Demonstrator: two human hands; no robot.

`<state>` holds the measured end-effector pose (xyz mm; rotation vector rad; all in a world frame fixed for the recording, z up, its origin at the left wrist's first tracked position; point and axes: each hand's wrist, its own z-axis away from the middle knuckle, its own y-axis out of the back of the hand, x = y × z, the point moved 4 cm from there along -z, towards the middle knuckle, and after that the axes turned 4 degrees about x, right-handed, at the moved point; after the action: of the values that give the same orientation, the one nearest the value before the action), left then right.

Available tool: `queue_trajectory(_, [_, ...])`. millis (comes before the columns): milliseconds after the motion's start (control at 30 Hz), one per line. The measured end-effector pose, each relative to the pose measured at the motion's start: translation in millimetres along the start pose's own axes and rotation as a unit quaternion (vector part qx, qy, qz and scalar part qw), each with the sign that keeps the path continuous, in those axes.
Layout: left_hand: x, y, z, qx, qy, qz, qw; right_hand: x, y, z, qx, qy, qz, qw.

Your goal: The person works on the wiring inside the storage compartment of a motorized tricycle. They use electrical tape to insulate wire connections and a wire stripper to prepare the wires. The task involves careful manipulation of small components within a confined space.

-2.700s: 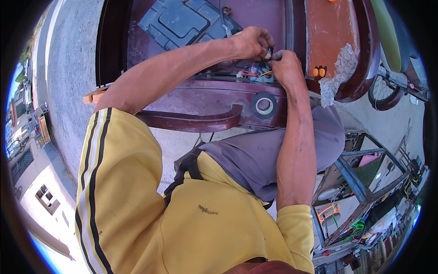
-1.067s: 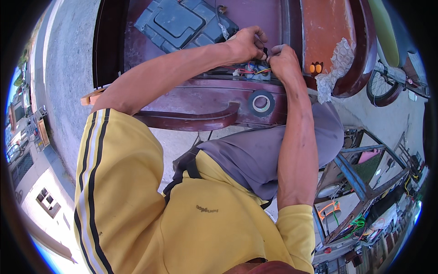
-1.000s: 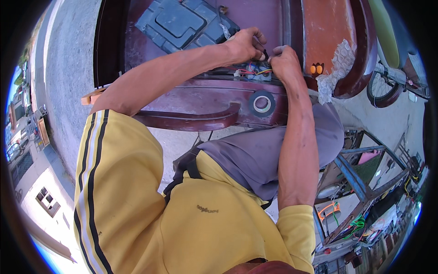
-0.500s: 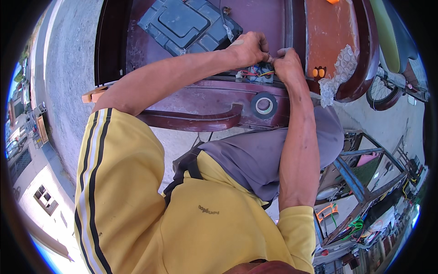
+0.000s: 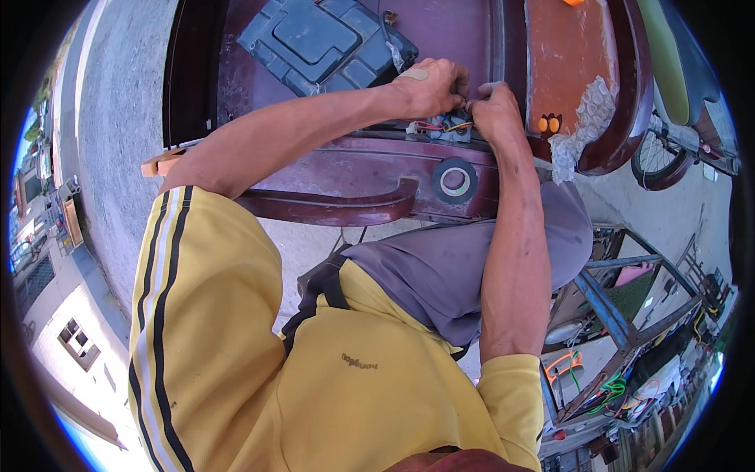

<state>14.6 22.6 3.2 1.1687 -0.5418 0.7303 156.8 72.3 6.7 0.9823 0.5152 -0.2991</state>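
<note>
My left hand (image 5: 434,88) is closed in a pinch, its fingertips close beside those of my right hand (image 5: 495,112), which is pinched too. Whatever sits between the fingers is too small and hidden to name. Just below the fingertips lies a bundle of thin wires (image 5: 432,126), red and yellow among them, with a white connector at its left end. These wires rest in an opening along the edge of a maroon vehicle body panel (image 5: 346,169). On that panel, nearer to me, a roll of black tape (image 5: 454,182) lies flat.
A dark blue-grey plastic box or cover (image 5: 314,39) lies beyond my left forearm. Crumpled bubble wrap (image 5: 586,130) hangs by the brown panel at right, near two small orange pieces (image 5: 549,123). A wheel (image 5: 661,157) and a metal frame (image 5: 621,307) stand farther right.
My left hand has turned slightly and its knuckles have shifted a little to the right. The right hand stays almost in place.
</note>
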Motion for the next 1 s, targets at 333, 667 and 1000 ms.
queue_trajectory(333, [8.4,1.2,-2.8,-0.012,0.015,-0.030,0.999,6.9,-4.2,-5.9,0.001,0.002,0.004,1.000])
queue_trajectory(667, [7.9,1.9,-20.2,-0.085,0.026,-0.088,0.992,3.7,-2.9,-2.6,0.003,0.014,0.007,1.000])
queue_trajectory(1000, [17.3,3.1,-31.4,-0.210,0.091,-0.083,0.970,4.8,-3.5,-2.9,-0.004,0.009,-0.011,1.000])
